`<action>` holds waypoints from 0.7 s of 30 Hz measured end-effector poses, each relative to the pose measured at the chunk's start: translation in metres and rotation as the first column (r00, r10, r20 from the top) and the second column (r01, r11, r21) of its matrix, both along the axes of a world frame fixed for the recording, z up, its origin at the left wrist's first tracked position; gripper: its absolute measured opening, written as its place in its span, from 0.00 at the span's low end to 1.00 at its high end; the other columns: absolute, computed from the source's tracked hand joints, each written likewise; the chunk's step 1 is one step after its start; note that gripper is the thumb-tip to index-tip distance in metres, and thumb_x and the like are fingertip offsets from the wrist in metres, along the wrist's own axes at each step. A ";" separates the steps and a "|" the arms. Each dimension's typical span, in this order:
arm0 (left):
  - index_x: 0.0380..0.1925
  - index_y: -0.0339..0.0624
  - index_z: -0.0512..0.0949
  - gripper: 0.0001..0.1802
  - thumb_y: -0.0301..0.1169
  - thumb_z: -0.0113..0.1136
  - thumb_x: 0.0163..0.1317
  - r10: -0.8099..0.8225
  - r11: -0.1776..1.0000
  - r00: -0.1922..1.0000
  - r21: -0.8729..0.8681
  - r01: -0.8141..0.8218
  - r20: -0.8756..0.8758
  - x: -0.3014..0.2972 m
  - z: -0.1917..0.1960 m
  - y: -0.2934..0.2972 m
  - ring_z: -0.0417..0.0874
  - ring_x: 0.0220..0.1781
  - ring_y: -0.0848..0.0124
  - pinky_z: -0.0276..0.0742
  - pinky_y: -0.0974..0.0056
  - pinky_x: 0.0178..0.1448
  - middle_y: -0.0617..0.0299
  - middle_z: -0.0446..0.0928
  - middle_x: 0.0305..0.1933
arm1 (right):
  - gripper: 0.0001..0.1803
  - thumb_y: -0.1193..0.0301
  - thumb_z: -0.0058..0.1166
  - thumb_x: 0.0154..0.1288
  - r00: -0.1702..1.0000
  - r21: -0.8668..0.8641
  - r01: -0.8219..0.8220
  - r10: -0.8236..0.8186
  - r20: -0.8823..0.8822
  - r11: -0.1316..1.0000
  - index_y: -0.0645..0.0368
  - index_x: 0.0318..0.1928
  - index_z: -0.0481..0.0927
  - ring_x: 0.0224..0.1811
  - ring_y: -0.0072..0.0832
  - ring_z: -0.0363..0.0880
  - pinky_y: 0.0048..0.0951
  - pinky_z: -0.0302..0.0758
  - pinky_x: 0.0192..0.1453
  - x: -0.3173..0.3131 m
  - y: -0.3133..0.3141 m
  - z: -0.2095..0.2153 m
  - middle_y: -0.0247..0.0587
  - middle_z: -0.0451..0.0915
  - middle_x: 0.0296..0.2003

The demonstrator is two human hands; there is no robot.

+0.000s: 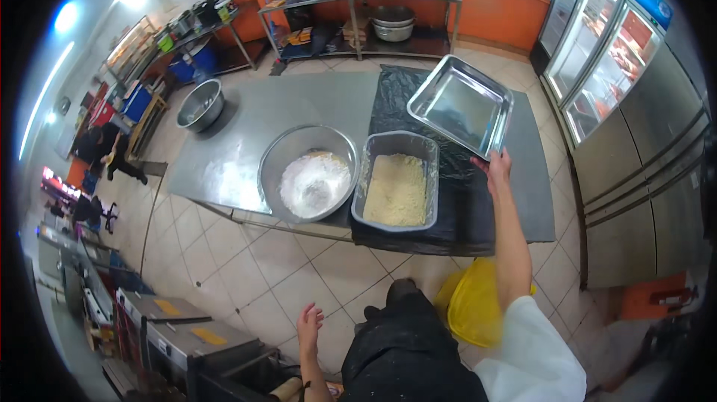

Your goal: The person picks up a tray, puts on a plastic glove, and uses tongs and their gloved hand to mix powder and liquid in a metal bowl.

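Observation:
My right hand (496,166) grips the near right corner of a shiny rectangular metal tray (457,99), tilted over the black plastic sheet (393,96) on the steel table. Left of the tray stands a grey plastic tub (432,204) of pale yellow crumbly stuff (396,187). Beside the tub is a large round metal bowl (275,149) with a heap of white powder (314,187); a little yellow-brown shows at the powder's far edge. My left hand (310,320) hangs low over the floor, away from the table, its fingers loosely curled and apart, with nothing in it.
A smaller metal bowl (202,107) sits at the steel table's (291,96) far left corner. By my right leg is a yellow bag or bin (474,301). Glass-door fridges (590,43) line the right; metal equipment (187,327) stands lower left. Another person (101,144) is at far left.

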State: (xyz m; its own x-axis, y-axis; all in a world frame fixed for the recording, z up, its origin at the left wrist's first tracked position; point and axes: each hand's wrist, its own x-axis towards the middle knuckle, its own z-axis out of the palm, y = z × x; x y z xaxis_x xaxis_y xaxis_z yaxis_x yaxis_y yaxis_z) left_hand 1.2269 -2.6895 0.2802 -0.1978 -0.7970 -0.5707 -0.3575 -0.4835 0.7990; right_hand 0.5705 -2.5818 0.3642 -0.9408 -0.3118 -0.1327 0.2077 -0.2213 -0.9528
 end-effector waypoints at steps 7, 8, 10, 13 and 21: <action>0.71 0.42 0.72 0.28 0.47 0.54 0.80 -0.157 0.986 0.987 0.045 0.159 -0.039 -0.102 0.003 -0.073 0.84 0.55 0.67 0.78 0.63 0.51 0.56 0.83 0.56 | 0.22 0.76 0.43 0.75 0.998 0.066 -0.046 0.049 -0.049 0.997 0.64 0.67 0.70 0.47 0.43 0.87 0.44 0.95 0.42 -0.110 -0.076 -0.060 0.50 0.80 0.53; 0.70 0.44 0.72 0.27 0.46 0.55 0.79 -0.113 0.992 0.993 0.047 0.115 -0.047 -0.107 -0.005 -0.074 0.85 0.51 0.70 0.79 0.67 0.43 0.59 0.85 0.53 | 0.25 0.77 0.44 0.74 0.997 0.128 -0.052 0.058 -0.048 0.990 0.63 0.70 0.69 0.50 0.43 0.86 0.45 0.95 0.42 -0.127 -0.085 -0.070 0.50 0.79 0.55; 0.70 0.44 0.72 0.27 0.46 0.55 0.79 -0.105 0.991 0.994 0.079 0.105 -0.004 -0.088 -0.042 -0.062 0.85 0.49 0.70 0.79 0.67 0.42 0.59 0.85 0.52 | 0.26 0.78 0.44 0.72 0.997 0.129 -0.069 0.073 -0.027 0.989 0.63 0.70 0.71 0.50 0.43 0.86 0.46 0.95 0.39 -0.148 -0.106 -0.099 0.49 0.79 0.54; 0.71 0.43 0.70 0.28 0.46 0.56 0.79 0.000 0.967 0.992 0.254 -0.033 0.130 -0.035 -0.088 -0.035 0.84 0.40 0.71 0.78 0.69 0.38 0.59 0.85 0.47 | 0.25 0.78 0.45 0.71 0.992 0.213 -0.100 0.113 -0.048 0.972 0.64 0.68 0.74 0.49 0.36 0.86 0.39 0.90 0.44 -0.136 -0.137 -0.113 0.47 0.82 0.52; 0.65 0.37 0.76 0.24 0.41 0.60 0.78 -0.085 0.921 0.936 0.386 -0.057 0.342 0.012 -0.107 0.027 0.86 0.46 0.65 0.83 0.60 0.51 0.57 0.84 0.50 | 0.26 0.74 0.49 0.71 0.976 0.348 -0.064 0.132 -0.175 0.935 0.64 0.68 0.77 0.53 0.27 0.82 0.31 0.76 0.61 -0.170 -0.153 -0.179 0.42 0.86 0.50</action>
State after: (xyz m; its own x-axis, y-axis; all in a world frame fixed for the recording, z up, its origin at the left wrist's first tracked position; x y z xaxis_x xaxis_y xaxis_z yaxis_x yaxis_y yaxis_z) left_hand 1.2387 -2.6621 0.1730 0.0591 -0.4992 -0.8645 -0.5847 -0.7192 0.3753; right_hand 0.4002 -2.7348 0.1851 -0.9260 -0.3719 -0.0657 0.0169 0.1331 -0.9910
